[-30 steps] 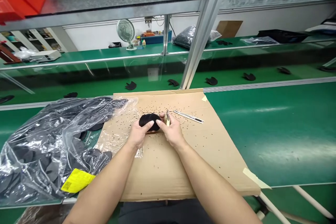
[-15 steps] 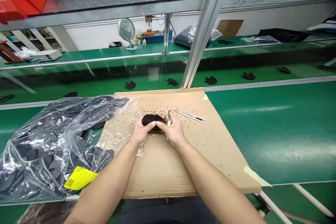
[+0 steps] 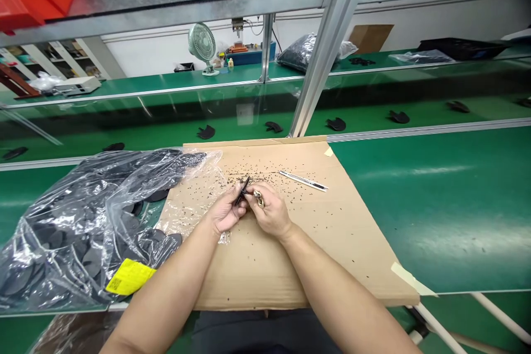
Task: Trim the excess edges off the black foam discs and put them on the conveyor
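Note:
A black curved pad [image 3: 243, 191] stands on its thin edge between my hands. My left hand [image 3: 226, 211] grips it from the left, with the thumb and fingers closed round it. Tucked in my right hand [image 3: 272, 213] is a small cream-and-metal hand tool [image 3: 259, 198], its exact kind unclear. The right fingertips meet the right side of the pad. Under both hands lies a cardboard sheet [image 3: 257, 271], sprinkled with tiny black scraps. A slim utility knife [image 3: 305, 181] rests on the cardboard, just beyond my right hand.
On the left, a clear plastic bag [image 3: 83, 232] full of black pads overlaps the cardboard, a yellow label [image 3: 130, 276] on it. Several black pads [image 3: 336, 124] lie along the green belt behind. A metal post [image 3: 319, 61] rises at the cardboard's back edge.
The black pad has turned from showing its broad face to standing edge-on. My left hand has rolled palm up, and my right hand has curled inward around the tool.

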Demonstrator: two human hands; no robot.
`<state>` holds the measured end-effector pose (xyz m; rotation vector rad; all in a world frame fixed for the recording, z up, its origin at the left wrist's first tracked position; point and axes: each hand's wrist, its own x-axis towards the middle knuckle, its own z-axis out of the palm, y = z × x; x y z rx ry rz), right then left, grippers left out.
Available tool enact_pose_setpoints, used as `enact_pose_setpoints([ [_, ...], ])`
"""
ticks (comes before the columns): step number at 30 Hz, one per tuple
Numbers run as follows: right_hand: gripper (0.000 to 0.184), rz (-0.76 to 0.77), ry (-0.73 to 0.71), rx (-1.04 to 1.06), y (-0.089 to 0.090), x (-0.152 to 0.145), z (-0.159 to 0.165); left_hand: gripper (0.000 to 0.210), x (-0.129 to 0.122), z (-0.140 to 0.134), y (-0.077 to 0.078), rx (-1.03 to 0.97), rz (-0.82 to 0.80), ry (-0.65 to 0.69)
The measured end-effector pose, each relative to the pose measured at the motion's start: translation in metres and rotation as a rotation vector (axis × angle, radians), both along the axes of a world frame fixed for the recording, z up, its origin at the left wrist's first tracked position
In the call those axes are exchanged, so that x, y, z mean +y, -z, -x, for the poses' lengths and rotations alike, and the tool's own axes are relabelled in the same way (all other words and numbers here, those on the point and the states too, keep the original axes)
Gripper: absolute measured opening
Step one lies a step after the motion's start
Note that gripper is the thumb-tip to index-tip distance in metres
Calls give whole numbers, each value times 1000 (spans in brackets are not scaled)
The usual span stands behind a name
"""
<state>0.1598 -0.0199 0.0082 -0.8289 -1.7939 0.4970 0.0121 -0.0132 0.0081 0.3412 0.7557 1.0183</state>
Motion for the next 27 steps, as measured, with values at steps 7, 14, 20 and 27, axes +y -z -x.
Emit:
enact_pose_setpoints([
  [7, 18, -193, 87, -53, 6, 1, 0, 41, -5, -5, 2, -17, -95, 19],
  [14, 12, 36, 130, 156, 8, 0, 7, 38, -5, -10, 0, 118, -155, -147],
  [20, 21, 302, 256, 458, 23, 22, -1, 42, 43, 25, -15, 369, -277, -526],
  [27, 16, 288, 204, 349, 18, 28, 4, 27, 138, 119, -39, 1290, -337, -713],
])
